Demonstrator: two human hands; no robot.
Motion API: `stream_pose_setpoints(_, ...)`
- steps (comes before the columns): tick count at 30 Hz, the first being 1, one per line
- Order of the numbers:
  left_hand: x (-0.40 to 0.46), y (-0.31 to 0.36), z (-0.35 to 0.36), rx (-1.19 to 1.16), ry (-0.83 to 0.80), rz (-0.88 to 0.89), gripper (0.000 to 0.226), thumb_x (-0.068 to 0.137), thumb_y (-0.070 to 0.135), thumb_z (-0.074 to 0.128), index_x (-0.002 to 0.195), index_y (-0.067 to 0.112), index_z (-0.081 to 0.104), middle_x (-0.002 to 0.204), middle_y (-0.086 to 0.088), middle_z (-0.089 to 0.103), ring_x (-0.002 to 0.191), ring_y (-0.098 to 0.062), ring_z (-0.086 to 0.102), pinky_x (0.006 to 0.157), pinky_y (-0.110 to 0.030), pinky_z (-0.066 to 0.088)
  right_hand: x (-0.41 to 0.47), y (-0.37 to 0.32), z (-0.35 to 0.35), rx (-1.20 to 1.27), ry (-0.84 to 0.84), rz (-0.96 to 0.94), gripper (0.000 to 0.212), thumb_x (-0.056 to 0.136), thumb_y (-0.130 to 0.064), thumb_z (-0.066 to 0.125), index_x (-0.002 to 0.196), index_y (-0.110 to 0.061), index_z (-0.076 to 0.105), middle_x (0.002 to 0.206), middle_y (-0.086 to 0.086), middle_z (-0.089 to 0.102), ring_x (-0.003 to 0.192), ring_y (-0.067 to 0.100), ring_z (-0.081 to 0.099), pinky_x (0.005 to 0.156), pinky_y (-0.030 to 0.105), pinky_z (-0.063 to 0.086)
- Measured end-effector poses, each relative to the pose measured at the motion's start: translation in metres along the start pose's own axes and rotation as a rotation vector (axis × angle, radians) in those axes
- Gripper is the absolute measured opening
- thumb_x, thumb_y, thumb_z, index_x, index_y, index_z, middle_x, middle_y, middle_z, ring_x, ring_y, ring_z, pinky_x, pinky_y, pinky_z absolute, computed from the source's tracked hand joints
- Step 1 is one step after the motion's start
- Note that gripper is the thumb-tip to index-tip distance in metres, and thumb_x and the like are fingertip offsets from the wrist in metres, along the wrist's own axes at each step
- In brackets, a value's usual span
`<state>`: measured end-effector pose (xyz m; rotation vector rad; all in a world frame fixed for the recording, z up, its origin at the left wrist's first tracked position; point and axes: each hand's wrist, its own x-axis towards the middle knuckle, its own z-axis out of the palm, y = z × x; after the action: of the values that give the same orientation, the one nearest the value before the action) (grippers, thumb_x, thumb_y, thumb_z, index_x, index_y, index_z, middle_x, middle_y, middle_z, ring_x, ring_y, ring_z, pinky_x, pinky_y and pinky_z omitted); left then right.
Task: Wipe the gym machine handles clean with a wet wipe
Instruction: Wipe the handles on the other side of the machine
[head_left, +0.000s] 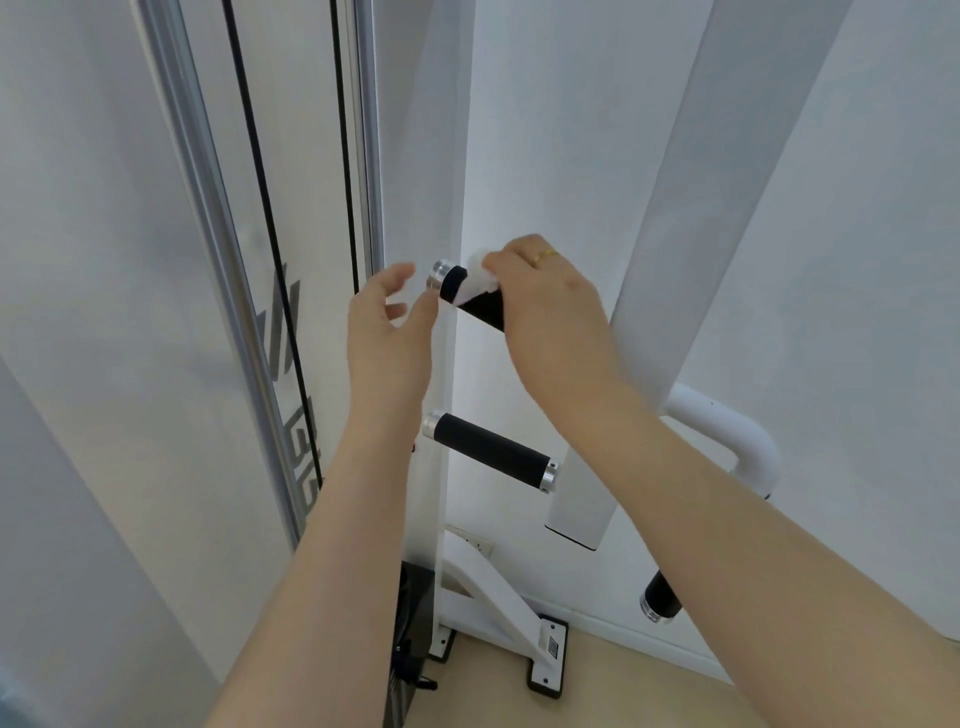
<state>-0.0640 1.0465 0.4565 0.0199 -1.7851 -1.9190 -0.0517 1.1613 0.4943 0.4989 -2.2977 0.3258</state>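
Note:
Two black foam handles with silver end caps stick out from the white gym machine. On the upper handle (480, 304) my right hand (550, 306) presses a white wet wipe (480, 278), draped over the grip near its left end. My left hand (389, 322) hovers just left of that handle's silver cap, fingers apart and curled, holding nothing. The lower handle (491, 452) is bare and untouched. My right hand hides the upper handle's right end.
A white upright post (447, 156) and a wide white panel (696, 208) flank the handles. Chrome rail (218, 218) and black cables (260, 208) run at left. A third black grip (660, 597) hangs low right on a white curved tube (748, 447). The machine's base bracket (540, 660) stands on the wooden floor.

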Motion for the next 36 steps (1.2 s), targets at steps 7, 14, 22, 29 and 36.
stream_pose_setpoints(7, 0.015, -0.014, 0.009, 0.009, -0.115, -0.018, 0.024, 0.088, 0.011, 0.058, 0.110, 0.021, 0.061, 0.089, 0.012, 0.065, 0.080, 0.008, 0.059, 0.078, -0.011, 0.047, 0.021, 0.006, 0.007, -0.153, -0.235, 0.238, 0.026, 0.088, 0.001, 0.042, 0.112, -0.005, 0.051, 0.114, 0.012, 0.051, 0.100, 0.028, 0.054, 0.068, 0.028, 0.032)
stream_pose_setpoints(14, 0.022, -0.011, 0.014, 0.007, -0.106, -0.039, 0.013, 0.088, 0.016, 0.060, 0.100, 0.019, 0.065, 0.093, 0.011, 0.066, 0.093, -0.006, 0.062, 0.079, -0.018, 0.048, 0.045, -0.005, 0.016, 0.023, -0.367, 0.274, 0.019, 0.096, -0.019, 0.035, 0.095, -0.008, 0.051, 0.090, 0.010, 0.051, 0.077, 0.026, 0.045, 0.065, 0.030, 0.033)
stream_pose_setpoints(22, 0.026, -0.011, 0.008, -0.033, -0.139, -0.108, 0.013, 0.088, 0.015, 0.061, 0.100, 0.019, 0.063, 0.096, 0.003, 0.067, 0.087, -0.010, 0.064, 0.082, -0.026, 0.050, 0.011, 0.010, 0.007, -0.312, -0.215, 0.262, 0.026, 0.086, -0.001, 0.039, 0.108, -0.009, 0.050, 0.087, 0.005, 0.052, 0.070, 0.024, 0.042, 0.063, 0.030, 0.027)
stream_pose_setpoints(29, 0.020, -0.012, 0.012, -0.161, -0.160, -0.169, 0.012, 0.091, 0.017, 0.057, 0.103, 0.017, 0.062, 0.094, 0.005, 0.069, 0.074, -0.004, 0.069, 0.081, -0.026, 0.052, 0.007, 0.004, 0.034, -0.197, 0.015, -0.051, 0.040, 0.072, -0.006, 0.031, 0.091, -0.005, 0.067, 0.082, 0.009, 0.070, 0.072, 0.027, 0.067, 0.062, 0.030, 0.051)
stream_pose_setpoints(36, 0.000, -0.006, 0.023, -0.270, -0.172, -0.275, 0.033, 0.095, 0.022, 0.051, 0.128, 0.023, 0.047, 0.106, 0.002, 0.069, 0.086, -0.011, 0.070, 0.084, -0.026, 0.053, -0.054, 0.035, 0.016, -0.420, 0.089, -0.198, 0.037, 0.075, 0.008, 0.038, 0.102, 0.005, 0.064, 0.111, 0.018, 0.067, 0.102, 0.028, 0.066, 0.075, 0.032, 0.054)
